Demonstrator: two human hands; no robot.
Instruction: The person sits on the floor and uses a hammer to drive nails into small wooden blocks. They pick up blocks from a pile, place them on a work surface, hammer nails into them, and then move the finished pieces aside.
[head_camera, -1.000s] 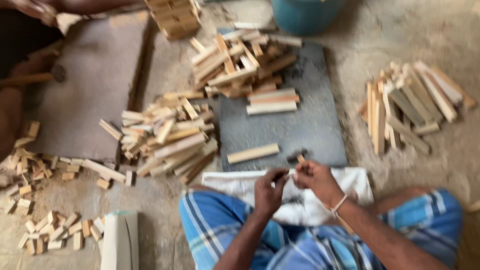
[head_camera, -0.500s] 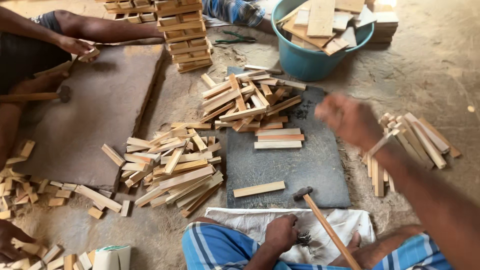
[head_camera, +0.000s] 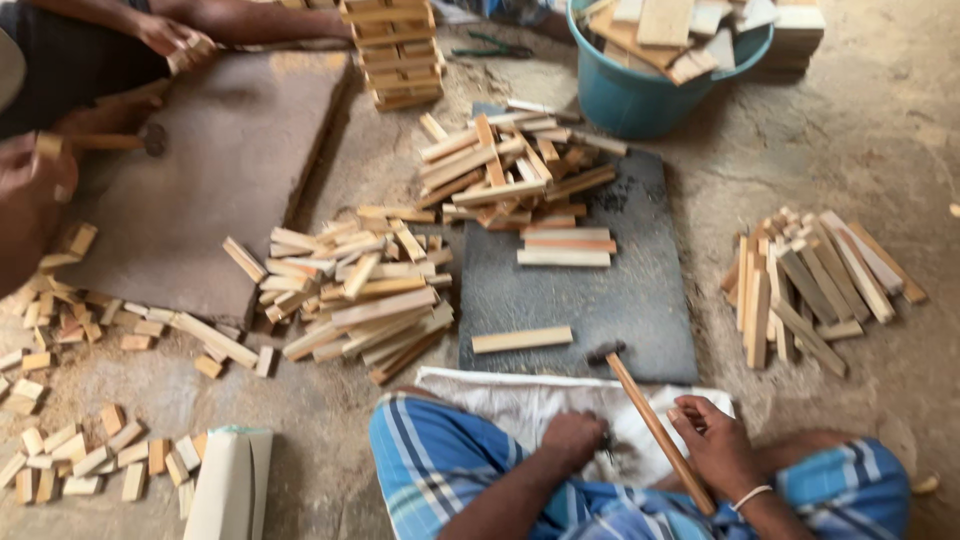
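Observation:
My left hand (head_camera: 573, 437) is closed in a fist over the white cloth (head_camera: 520, 400) in my lap, with small dark pieces at its fingertips. My right hand (head_camera: 718, 447) hangs just right of it with its fingers loosely curled, and it rests against the wooden handle of a hammer (head_camera: 655, 425). The hammer lies slanted, its dark head on the near edge of a dark stone slab (head_camera: 620, 290). A single wood strip (head_camera: 521, 339) lies on the slab in front of me. A short stack of strips (head_camera: 565, 247) sits farther back on it.
Heaps of wood strips lie at the slab's back (head_camera: 505, 170), to its left (head_camera: 350, 290) and to its right (head_camera: 815, 285). A teal tub (head_camera: 640, 95) of boards and a stack of small crates (head_camera: 392, 50) stand behind. At left another person's hands work with a hammer (head_camera: 110, 140) on a brown slab (head_camera: 220, 170).
My right hand was raised high over the slab half a second ago and has come back down to my lap beside the hammer handle. My left hand stays in the lap.

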